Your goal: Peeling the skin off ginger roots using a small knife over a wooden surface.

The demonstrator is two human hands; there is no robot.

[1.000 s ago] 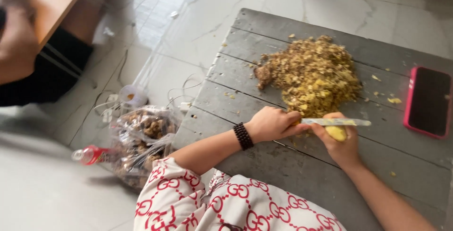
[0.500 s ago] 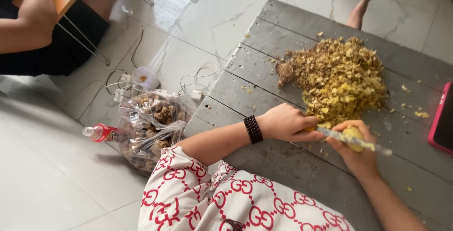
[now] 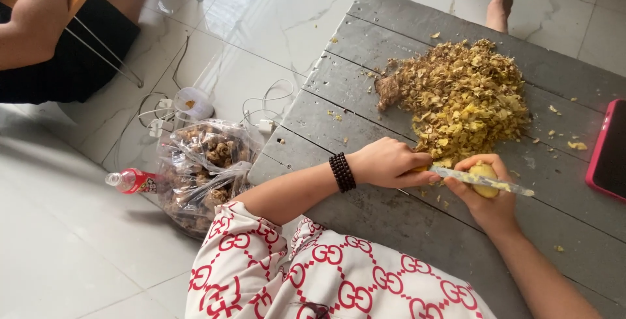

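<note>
My left hand (image 3: 386,162), with a dark bead bracelet on the wrist, is shut on the handle of a knife (image 3: 482,180). The blade runs to the right across a small yellow peeled piece (image 3: 484,174). My right hand (image 3: 488,200) grips that piece from below, just over the grey wooden board (image 3: 365,39). Right behind both hands lies a big heap of yellow-brown peelings (image 3: 464,94).
A phone in a red case (image 3: 610,151) lies at the board's right edge. On the tiled floor to the left are a clear bag of brown knobbly roots (image 3: 203,162), a small bottle (image 3: 129,179), and white cables. Another person (image 3: 45,32) sits far left; a bare foot (image 3: 499,5) shows beyond the board.
The blade has tilted from level to slanting down to the right across the yellow piece. Both hands stay together by the heap. The view has shifted, so the phone sits at the edge.
</note>
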